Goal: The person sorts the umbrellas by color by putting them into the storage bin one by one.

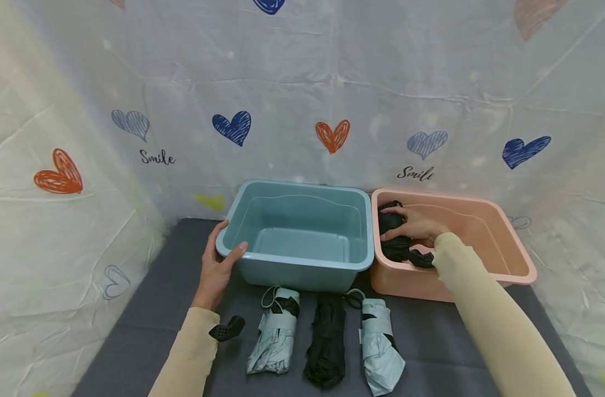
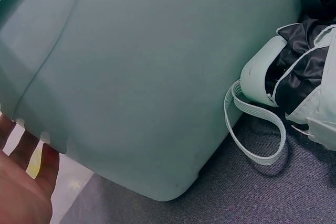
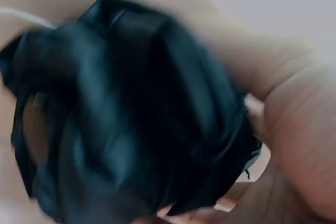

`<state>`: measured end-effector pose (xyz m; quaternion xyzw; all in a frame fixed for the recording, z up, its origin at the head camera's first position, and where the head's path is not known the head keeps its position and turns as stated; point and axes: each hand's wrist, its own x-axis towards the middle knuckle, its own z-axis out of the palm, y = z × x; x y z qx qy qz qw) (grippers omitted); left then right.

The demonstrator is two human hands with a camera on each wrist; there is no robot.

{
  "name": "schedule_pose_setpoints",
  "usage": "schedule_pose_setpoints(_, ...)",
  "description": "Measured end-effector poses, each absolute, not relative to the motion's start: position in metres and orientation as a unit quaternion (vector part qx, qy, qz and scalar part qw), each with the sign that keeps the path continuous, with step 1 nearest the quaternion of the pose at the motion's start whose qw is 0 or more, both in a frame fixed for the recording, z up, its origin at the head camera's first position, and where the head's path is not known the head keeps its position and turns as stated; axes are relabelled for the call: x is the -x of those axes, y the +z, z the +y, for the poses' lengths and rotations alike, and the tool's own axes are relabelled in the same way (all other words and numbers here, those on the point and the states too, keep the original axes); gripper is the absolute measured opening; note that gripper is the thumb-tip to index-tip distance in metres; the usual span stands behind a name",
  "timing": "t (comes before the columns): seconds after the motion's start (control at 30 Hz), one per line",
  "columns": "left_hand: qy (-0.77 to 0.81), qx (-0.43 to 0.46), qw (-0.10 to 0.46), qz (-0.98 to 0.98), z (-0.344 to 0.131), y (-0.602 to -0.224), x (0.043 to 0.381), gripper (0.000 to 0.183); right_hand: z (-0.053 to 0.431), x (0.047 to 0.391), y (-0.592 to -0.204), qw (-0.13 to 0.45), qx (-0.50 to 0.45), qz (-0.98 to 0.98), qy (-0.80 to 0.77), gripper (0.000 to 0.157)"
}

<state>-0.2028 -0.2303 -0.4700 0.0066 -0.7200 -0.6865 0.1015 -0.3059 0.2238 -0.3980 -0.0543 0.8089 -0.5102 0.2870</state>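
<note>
My left hand (image 1: 217,275) grips the left front corner of a blue plastic bin (image 1: 302,281), thumb over the front rim and fingers along the left side. The left wrist view shows those fingers (image 2: 50,169) at the bin's edge. Inside the peach bin (image 1: 511,275), at its left end, my right hand (image 1: 416,225) holds a black folded umbrella (image 1: 390,221) between thumb and fingers. Its bunched black fabric (image 3: 142,114) looks blurred in the right wrist view, and the hand partly hides it.
In front of the bins lie a light-blue folded umbrella (image 1: 275,336), a black one (image 1: 326,342) and another light-blue one (image 1: 379,347), side by side on the dark grey tabletop (image 1: 149,309). A white sheet with printed hearts (image 1: 282,71) hangs behind the bins, which stand side by side.
</note>
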Motion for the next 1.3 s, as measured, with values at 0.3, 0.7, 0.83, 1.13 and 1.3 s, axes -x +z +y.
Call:
schedule_pose_setpoints(0.3, -0.690, -0.011, 0.107, -0.716, -0.228, -0.472, 0.203, 0.071, 0.226, 0.308, -0.415, 0.282, 0.082, 0.815, -0.500, 0.088)
schedule_pose_setpoints(0.7, -0.689, -0.009, 0.112, -0.716, -0.227, -0.471, 0.202, 0.070, 0.224, 0.307, -0.417, 0.280, 0.089, 0.822, -0.488, 0.087)
schedule_pose_setpoints(0.83, -0.691, -0.009, 0.112, -0.714, -0.227, -0.470, 0.201, 0.070, 0.224, 0.308, -0.417, 0.282, 0.085, 0.821, -0.489, 0.087)
schedule_pose_setpoints(1.13, -0.694, -0.008, 0.111, -0.712, -0.226, -0.471, 0.201, 0.071, 0.224, 0.307, -0.415, 0.279, 0.072, 0.836, -0.467, 0.088)
schedule_pose_setpoints(1.3, -0.696, -0.006, 0.112, -0.709, -0.226, -0.471, 0.202, 0.071, 0.223, 0.308, -0.415, 0.291, 0.062, 0.830, -0.472, 0.091)
